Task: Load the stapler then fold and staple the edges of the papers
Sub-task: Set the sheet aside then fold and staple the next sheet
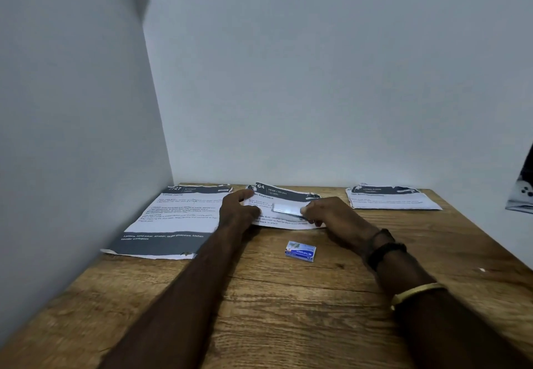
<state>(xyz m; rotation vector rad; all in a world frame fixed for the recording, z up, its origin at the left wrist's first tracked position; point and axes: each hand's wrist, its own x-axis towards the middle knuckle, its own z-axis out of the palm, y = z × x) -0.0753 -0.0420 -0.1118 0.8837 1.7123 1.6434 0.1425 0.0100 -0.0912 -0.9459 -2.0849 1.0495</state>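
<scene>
Wooden desk (288, 296) holds three papers. Right hand (331, 215) grips the stapler (285, 208) on the middle paper (277, 221); left hand (238, 208) presses it, fingers loose.

Head view, down over table (288, 296)

Bare table (288, 311) was left open near the front; a small box (300, 251) lay midway, and papers (173, 218) were spread along the walls (317, 80).

Silver stapler (287, 208): your right hand (331, 218) covers its right end; jaws unreadable.
Middle printed sheet (284, 195): your hands hide both sides.
Black-and-white object (523, 192), right edge: cut off, unidentifiable.
Small blue box (300, 251): label blurred.
</scene>
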